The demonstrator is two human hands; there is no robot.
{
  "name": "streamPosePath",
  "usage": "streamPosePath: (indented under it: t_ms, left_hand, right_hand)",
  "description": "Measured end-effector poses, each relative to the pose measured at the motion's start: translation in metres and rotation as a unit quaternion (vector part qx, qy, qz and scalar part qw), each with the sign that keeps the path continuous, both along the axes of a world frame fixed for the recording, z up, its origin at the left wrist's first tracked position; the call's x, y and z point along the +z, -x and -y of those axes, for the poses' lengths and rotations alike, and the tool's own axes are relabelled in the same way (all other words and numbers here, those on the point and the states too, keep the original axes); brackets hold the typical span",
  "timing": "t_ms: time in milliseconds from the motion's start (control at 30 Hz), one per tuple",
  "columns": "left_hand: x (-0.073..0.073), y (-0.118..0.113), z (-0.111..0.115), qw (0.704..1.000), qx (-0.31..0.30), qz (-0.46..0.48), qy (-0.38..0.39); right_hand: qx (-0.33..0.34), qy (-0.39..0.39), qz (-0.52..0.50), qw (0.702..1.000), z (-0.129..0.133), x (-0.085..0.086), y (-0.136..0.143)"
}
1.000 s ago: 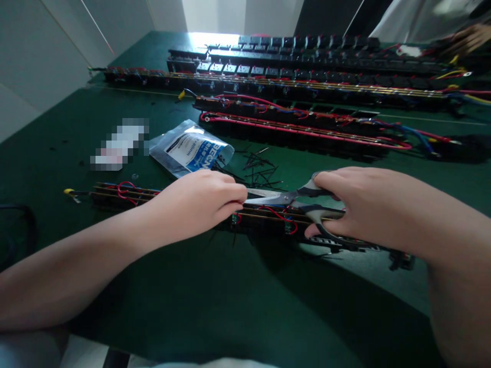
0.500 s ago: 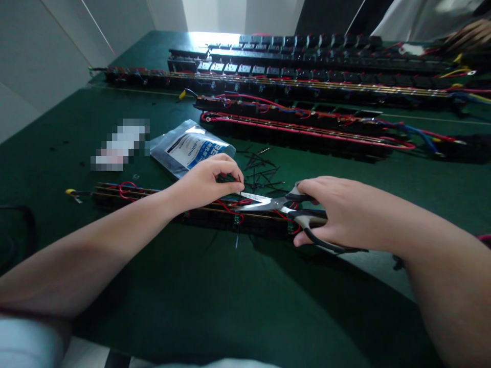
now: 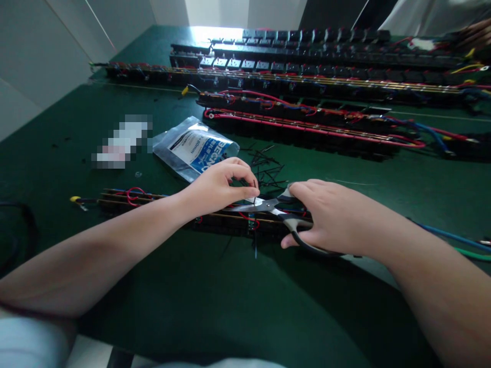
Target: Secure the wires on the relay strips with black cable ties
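Note:
My left hand [image 3: 230, 181] pinches the upright end of a thin black cable tie [image 3: 255, 192] over a long dark wired strip [image 3: 226, 223]. My right hand [image 3: 337, 217] is wrapped round the handles of the scissors [image 3: 271, 205]. Their blades are parted and point left, beside the tie just under my left fingertips. Red wires and small green boards show along the strip, whose middle is partly covered by my left hand and the blades. Right behind my left hand lies a clear plastic bag [image 3: 195, 148] with a blue and white label.
Loose black ties [image 3: 268, 166] are scattered behind the scissors. Several more wired strips [image 3: 307, 125] lie across the back of the green table [image 3: 215, 306]. A person's hand [image 3: 475, 38] shows at the top right.
My left hand has shifted slightly right with the tie. The scissors have moved a little left towards it, so the blades now overlap the area under my fingertips.

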State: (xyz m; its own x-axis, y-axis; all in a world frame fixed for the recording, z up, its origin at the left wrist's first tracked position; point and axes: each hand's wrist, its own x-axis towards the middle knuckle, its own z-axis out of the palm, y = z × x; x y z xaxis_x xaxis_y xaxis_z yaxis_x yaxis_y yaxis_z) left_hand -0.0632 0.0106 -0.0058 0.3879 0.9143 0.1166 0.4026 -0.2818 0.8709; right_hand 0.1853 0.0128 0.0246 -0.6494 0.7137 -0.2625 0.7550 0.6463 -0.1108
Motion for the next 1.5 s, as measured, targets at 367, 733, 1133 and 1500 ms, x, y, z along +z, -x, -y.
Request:
streamPosePath:
  t_ms: [367,733,1133,1500]
  left_hand:
    - [0.001,-0.001,-0.002,1.000,-0.004,-0.015,0.012]
    - [-0.003,-0.002,-0.003,0.990,0.064,-0.099,0.080]
    - [0.044,0.027,0.001,0.937,0.005,-0.345,0.063]
    - [0.051,0.038,0.013,0.908,-0.028,-0.417,-0.017]
  right_hand:
    - [-0.001,-0.035,0.004,0.999,0.000,0.000,0.000]
    - [-0.047,-0.003,0.072,0.996,-0.004,0.013,-0.008]
    - [-0.085,0.007,0.088,0.992,-0.006,0.027,-0.019]
    - [-0.070,-0.019,0.068,0.995,-0.003,0.026,-0.019]
